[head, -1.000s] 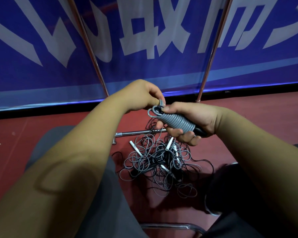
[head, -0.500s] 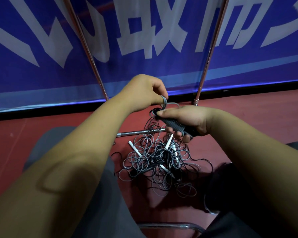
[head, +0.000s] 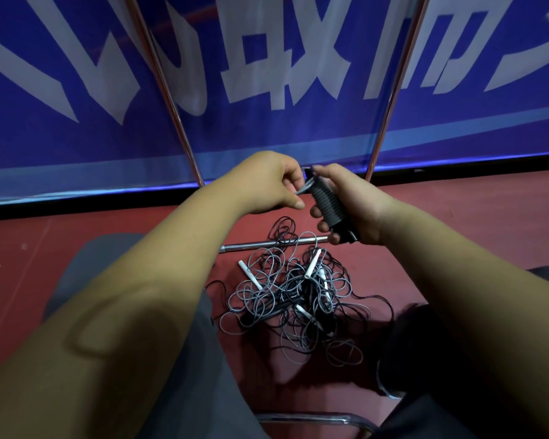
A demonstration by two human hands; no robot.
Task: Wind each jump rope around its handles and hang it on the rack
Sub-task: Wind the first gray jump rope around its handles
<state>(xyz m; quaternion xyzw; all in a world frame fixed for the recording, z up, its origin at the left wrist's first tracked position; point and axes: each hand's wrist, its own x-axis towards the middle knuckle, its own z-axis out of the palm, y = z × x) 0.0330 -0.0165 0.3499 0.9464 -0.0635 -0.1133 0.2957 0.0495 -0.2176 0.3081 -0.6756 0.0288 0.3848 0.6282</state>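
Note:
My right hand (head: 354,202) grips a jump rope bundle (head: 328,209), grey cord coiled tightly round its dark handles, held nearly upright with its top tilted away. My left hand (head: 268,183) pinches the loose grey cord end (head: 305,189) at the top of the bundle. Below the hands, a tangled pile of jump ropes (head: 298,296) with white and dark handles lies on the red floor. The metal rack (head: 170,90) stands behind, its two slanted poles rising in front of a blue banner.
A chrome bar (head: 260,243) of the rack's base lies on the floor just beyond the pile. My knees in grey trousers (head: 184,359) frame the pile left and right. A chair's chrome edge (head: 314,418) shows at the bottom.
My right hand has turned the wound bundle from lying sideways to nearly upright and raised it a little. My left hand has followed, still pinching the cord end at its top.

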